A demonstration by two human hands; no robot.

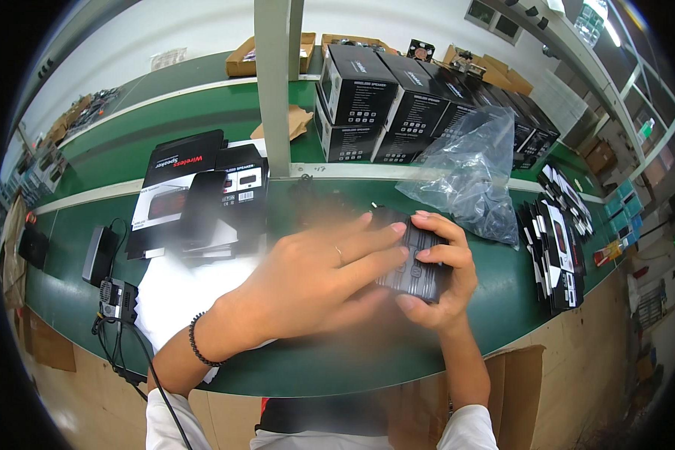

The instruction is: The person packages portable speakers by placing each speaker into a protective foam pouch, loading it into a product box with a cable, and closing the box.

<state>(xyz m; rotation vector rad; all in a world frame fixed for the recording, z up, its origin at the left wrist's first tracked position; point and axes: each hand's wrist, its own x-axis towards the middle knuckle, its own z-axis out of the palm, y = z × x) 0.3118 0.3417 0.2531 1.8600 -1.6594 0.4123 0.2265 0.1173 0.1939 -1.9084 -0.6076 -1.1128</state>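
My right hand (448, 274) grips a small black speaker (416, 262) with a ribbed face and button-like marks. Its fingers curl over the right and far edges, with the thumb at the near edge. Stretched across from the left, my left hand (330, 274) rests its fingertips on the speaker's face and covers its left part. The speaker is tilted above the green table (315, 371). Just behind the hands, a blurred patch hides part of the tabletop. Beneath my left forearm lie white sheets (180, 292).
Flat printed cartons (195, 199) are piled at left; more cartons (555, 251) stand at right. A clear plastic bag (472, 176) lies before stacked black boxes (390, 97). A grey post (272, 90) rises from the table's back. Cables trail from a small device (118, 300).
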